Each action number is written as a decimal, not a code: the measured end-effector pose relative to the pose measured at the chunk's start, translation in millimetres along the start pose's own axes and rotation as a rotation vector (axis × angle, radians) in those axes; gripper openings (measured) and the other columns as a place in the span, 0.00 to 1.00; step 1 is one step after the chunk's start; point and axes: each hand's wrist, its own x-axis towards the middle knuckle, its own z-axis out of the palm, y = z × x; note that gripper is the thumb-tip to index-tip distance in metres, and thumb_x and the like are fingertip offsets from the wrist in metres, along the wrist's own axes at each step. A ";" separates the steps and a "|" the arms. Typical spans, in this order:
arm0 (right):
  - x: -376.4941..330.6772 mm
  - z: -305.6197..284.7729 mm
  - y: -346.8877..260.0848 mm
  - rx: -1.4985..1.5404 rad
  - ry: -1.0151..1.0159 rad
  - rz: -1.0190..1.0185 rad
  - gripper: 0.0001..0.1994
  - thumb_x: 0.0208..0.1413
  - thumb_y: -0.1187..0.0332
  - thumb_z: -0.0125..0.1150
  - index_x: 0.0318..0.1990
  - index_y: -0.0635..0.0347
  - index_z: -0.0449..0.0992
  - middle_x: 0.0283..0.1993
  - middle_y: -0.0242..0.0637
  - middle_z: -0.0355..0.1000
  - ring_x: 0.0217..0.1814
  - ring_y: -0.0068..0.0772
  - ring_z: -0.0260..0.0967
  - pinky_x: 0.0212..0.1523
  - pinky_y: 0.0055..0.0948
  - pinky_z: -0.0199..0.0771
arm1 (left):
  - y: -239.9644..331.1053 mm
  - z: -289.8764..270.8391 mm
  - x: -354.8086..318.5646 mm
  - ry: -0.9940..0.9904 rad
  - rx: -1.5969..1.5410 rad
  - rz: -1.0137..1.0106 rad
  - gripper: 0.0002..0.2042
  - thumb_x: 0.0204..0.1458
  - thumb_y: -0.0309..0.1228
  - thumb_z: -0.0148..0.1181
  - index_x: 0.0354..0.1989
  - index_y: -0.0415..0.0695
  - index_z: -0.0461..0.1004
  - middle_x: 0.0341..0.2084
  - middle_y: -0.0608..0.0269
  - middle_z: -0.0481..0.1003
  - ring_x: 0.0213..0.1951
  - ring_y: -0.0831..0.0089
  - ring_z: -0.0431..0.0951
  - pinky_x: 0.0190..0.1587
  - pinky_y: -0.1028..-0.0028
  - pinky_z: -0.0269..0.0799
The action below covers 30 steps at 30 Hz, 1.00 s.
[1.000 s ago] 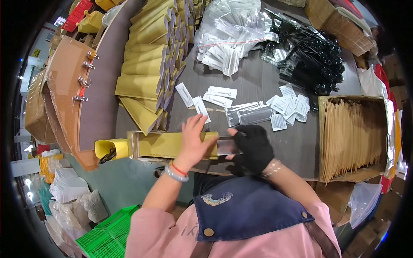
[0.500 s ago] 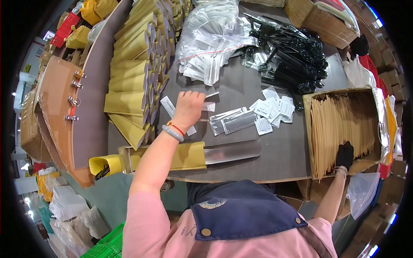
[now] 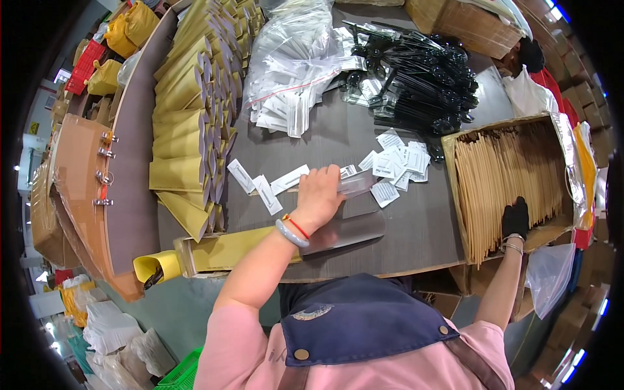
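My bare left hand (image 3: 318,195), a red cord and a pale bangle at its wrist, is closed at the edge of a clear plastic packet (image 3: 359,186). Its bent fingers cover the packet's left part. A small white packet (image 3: 349,171) shows just past the fingertips. Other slim white packets (image 3: 289,179) lie to the left. Below the hand a yellow paper sleeve (image 3: 244,249) lies beside a clear sheet (image 3: 351,232). My right hand (image 3: 515,220), in a black glove, lies with fingers stretched over thin tan strips (image 3: 484,195) packed in a cardboard box (image 3: 460,201).
Square white sachets (image 3: 400,161) are scattered right of centre. Black long-handled items (image 3: 422,84) are heaped behind them. A clear bag of white packets (image 3: 289,71) and rows of yellow paper sleeves (image 3: 179,136) stand farther back and left. A cardboard carton (image 3: 465,27) sits at the far right.
My left hand has come down and right from above the white packets to the clear packet. A thin white packet showed at its fingers before. The right hand stays at the box.
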 end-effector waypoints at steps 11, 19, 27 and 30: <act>6.0 -10.8 -35.7 -0.089 -0.171 0.109 0.09 0.55 0.70 0.48 0.42 0.64 0.65 0.45 0.53 0.68 0.51 0.58 0.66 0.51 0.49 0.68 | 6.5 16.8 49.1 0.004 -0.450 0.040 0.12 0.45 0.31 0.63 0.36 0.39 0.74 0.39 0.49 0.74 0.43 0.50 0.72 0.47 0.59 0.69; 0.3 -25.9 -71.6 -0.083 -0.077 0.309 0.15 0.57 0.70 0.49 0.52 0.64 0.66 0.51 0.54 0.68 0.53 0.58 0.67 0.54 0.47 0.68 | 20.5 39.6 55.2 0.037 -0.150 0.201 0.21 0.34 0.28 0.72 0.40 0.44 0.73 0.43 0.59 0.72 0.49 0.54 0.69 0.49 0.59 0.65; -8.4 -56.7 -182.7 0.474 0.215 -0.237 0.10 0.58 0.76 0.47 0.46 0.55 0.70 0.42 0.47 0.68 0.42 0.52 0.69 0.41 0.44 0.70 | 43.6 33.8 59.3 0.073 -0.164 0.184 0.21 0.36 0.27 0.71 0.42 0.46 0.74 0.40 0.61 0.73 0.47 0.58 0.70 0.47 0.60 0.63; 11.9 -56.3 -265.3 0.491 -0.021 -0.508 0.10 0.55 0.73 0.53 0.45 0.56 0.71 0.39 0.47 0.70 0.41 0.54 0.70 0.41 0.44 0.71 | 27.9 30.4 54.6 0.063 -0.200 0.172 0.17 0.39 0.26 0.69 0.40 0.44 0.75 0.34 0.59 0.74 0.39 0.57 0.74 0.42 0.61 0.67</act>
